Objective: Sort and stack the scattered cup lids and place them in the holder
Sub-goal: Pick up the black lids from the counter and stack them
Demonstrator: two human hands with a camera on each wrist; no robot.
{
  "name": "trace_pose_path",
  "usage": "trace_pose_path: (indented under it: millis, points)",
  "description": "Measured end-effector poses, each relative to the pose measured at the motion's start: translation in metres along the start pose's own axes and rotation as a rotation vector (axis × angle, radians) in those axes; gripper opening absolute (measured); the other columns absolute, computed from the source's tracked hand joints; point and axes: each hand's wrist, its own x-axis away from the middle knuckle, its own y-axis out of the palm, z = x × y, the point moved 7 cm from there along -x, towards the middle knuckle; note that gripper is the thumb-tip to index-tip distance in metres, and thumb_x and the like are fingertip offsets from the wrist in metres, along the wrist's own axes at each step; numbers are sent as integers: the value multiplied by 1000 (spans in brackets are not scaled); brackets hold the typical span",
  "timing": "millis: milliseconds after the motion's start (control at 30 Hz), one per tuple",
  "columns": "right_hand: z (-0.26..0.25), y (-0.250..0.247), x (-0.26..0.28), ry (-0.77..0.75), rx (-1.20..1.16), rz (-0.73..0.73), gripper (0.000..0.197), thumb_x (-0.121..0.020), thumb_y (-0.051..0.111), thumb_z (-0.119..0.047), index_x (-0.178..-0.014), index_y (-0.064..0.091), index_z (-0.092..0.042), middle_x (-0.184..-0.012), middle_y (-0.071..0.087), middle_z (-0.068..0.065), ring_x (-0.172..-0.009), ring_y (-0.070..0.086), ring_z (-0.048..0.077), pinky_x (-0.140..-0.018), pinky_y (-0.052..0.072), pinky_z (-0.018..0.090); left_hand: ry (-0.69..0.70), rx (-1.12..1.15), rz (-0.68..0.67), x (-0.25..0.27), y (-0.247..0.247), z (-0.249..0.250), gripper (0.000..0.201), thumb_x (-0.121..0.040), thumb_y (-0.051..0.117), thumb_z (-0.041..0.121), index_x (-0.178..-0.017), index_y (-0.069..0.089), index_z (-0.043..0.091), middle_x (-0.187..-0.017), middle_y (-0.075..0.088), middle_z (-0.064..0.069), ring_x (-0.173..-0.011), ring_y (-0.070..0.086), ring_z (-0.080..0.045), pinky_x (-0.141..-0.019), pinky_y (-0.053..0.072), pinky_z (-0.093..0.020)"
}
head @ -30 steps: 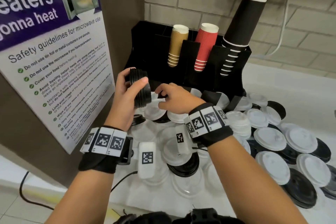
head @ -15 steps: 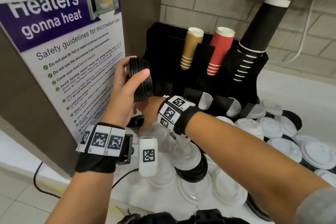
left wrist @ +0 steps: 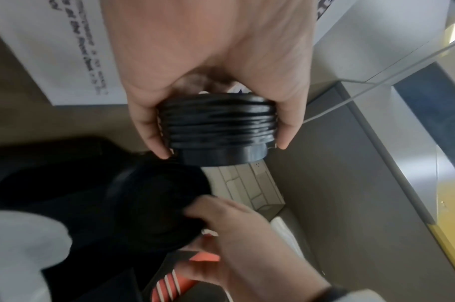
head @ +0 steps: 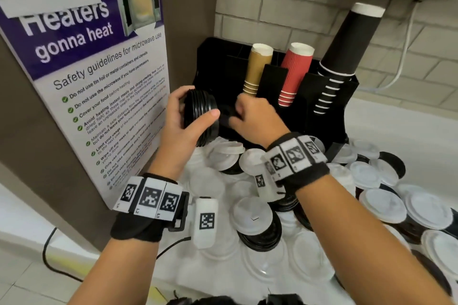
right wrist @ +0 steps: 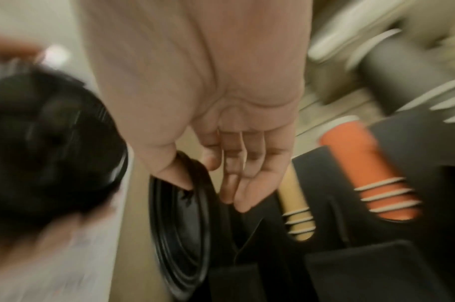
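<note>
The left hand is clamped round a stack of black lids, its axis lying sideways with the open face toward the right hand. Just beside it, the right hand pinches a single black lid on edge. Beyond both stands the holder; scattered lids lie on the worktop.

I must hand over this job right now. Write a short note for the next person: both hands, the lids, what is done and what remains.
Left hand grips a stack of black lids.
Right hand pinches one black lid beside that stack, in front of the holder.
Done: a few black lids stacked.
Left: white and black lids lie scattered on the counter; sort, stack, put into the holder.
</note>
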Motion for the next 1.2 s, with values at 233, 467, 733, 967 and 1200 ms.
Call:
trace_pose_path:
  millis: [233,467,733,967,1200]
  points:
    - [16,6,57,214,-777,48,23,-85,65,-15,-79,43,-11,-76,51,10,-72,57,32,-75,54,52,-86,16,-76,8,28,-22,59,-63,75,47,-117,52,43,-105,67,12,-96,66,-3,-74,53,-19]
    - [22,16,83,186,-1183,-76,42,-79,71,-17,-112,46,-19,-112,61,9,-106,63,29,-86,55,52,-191,97,-204,14,41,-26,61,-62,76,44,-119,56,37,-107,66,5,-102,66,-12,-78,54,-28]
    - [19,4,82,72,-982,-83,79,-64,85,-24,-130,46,-40,-125,56,6,-113,60,19,-98,50,45,-229,98,-296,23,47,-24,57,-75,71,30,-128,51,32,-112,63,5,-106,64,-15,-77,52,-28]
    - [13,3,81,49,-897,-53,82,-64,89,-19,-128,41,-38,-125,55,2,-113,59,15,-94,53,44,-226,172,-227,25,50,-28,56,-77,67,27,-129,48,30,-113,60,2,-100,65,-11,-78,54,-28]
    - [14,-7,58,96,-901,-76,46,-82,71,-35,-120,47,-40,-115,58,-1,-96,62,1,-85,55,27,-202,240,-108,17,36,-27,50,-76,67,24,-123,50,28,-113,60,-1,-100,62,-17,-73,54,-35]
